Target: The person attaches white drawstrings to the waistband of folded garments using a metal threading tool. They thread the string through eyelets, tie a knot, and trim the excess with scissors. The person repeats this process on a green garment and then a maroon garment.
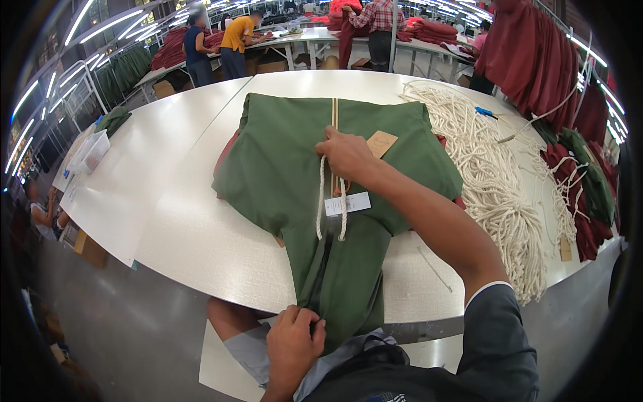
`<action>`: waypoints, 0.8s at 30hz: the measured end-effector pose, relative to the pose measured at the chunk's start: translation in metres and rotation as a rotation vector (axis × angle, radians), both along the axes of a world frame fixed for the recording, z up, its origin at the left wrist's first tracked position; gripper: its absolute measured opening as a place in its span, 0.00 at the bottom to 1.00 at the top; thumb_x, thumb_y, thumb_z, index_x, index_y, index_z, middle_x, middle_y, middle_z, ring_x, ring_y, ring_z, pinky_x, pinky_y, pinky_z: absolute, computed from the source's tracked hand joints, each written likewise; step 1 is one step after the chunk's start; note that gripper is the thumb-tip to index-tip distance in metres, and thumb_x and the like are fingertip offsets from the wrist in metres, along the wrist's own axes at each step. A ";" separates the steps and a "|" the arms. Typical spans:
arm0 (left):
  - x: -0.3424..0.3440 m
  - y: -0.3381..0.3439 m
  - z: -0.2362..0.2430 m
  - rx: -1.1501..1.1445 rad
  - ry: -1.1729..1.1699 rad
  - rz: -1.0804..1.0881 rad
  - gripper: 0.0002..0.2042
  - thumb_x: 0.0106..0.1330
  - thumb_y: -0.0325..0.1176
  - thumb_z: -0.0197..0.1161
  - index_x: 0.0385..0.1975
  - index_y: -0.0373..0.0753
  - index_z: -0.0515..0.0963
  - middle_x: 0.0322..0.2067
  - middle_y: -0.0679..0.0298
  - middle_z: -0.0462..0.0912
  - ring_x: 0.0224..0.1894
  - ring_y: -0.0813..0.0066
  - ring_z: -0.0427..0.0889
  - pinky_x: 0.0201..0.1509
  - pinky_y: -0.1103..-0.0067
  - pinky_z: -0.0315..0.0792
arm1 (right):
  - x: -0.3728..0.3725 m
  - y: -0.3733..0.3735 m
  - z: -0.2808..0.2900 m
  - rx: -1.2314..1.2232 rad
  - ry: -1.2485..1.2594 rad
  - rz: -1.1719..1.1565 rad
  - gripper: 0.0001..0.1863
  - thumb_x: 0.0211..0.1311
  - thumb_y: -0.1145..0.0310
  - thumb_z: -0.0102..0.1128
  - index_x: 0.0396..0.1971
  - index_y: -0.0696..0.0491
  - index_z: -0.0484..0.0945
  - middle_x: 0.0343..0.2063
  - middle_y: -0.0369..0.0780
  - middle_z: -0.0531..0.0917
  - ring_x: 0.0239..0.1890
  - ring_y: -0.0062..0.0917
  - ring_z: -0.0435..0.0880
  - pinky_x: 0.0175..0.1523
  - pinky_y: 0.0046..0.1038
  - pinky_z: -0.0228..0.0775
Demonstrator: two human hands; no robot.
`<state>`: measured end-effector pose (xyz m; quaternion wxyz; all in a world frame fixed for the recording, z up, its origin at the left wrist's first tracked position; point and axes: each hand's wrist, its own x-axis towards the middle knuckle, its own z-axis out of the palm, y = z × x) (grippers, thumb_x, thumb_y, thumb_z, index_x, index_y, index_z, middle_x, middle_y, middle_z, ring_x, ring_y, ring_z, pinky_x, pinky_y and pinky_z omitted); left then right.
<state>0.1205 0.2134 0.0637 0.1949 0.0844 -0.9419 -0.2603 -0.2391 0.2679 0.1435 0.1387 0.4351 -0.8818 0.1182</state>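
A green hooded jacket (281,147) lies spread on the table, its hood and lower part narrowing toward me and over the near edge. Down its middle runs a zip (335,112) with pale tape. My right hand (347,155) reaches across it, fingers closed over the zip, where both strands of a white drawcord (320,201) run in under the hand. Its grip is partly hidden. At the near edge, my left hand (293,342) pinches the green cloth. A brown card tag (382,143) and a white label (348,204) lie on the jacket.
Dark red cloth (226,161) shows under the jacket. To the right lies a large heap of white cords (495,181), with blue-handled snips (485,112) on it. Red and green garments (579,194) sit at the right edge. A clear plastic bin (90,153) stands far left. Other people work beyond the table.
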 end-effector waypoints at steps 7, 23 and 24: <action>0.019 0.015 0.010 0.752 -0.163 -0.089 0.09 0.65 0.29 0.68 0.40 0.33 0.78 0.29 0.56 0.87 0.32 0.64 0.88 0.38 0.74 0.79 | -0.023 -0.003 0.020 -0.046 0.078 0.086 0.07 0.59 0.73 0.64 0.37 0.48 0.85 0.39 0.39 0.82 0.42 0.41 0.85 0.43 0.42 0.77; 0.056 0.038 -0.001 0.540 -0.207 -0.113 0.07 0.68 0.32 0.68 0.33 0.36 0.80 0.18 0.48 0.78 0.19 0.49 0.81 0.21 0.66 0.69 | -0.077 -0.044 0.026 -0.018 0.106 0.073 0.09 0.53 0.74 0.59 0.31 0.49 0.88 0.36 0.48 0.88 0.40 0.47 0.88 0.45 0.44 0.81; 0.057 0.038 0.000 0.526 -0.235 -0.106 0.07 0.68 0.32 0.68 0.34 0.36 0.80 0.18 0.48 0.78 0.19 0.50 0.82 0.21 0.66 0.70 | -0.078 -0.045 0.028 -0.011 0.080 0.041 0.10 0.53 0.74 0.59 0.31 0.48 0.88 0.36 0.48 0.89 0.41 0.47 0.88 0.45 0.43 0.81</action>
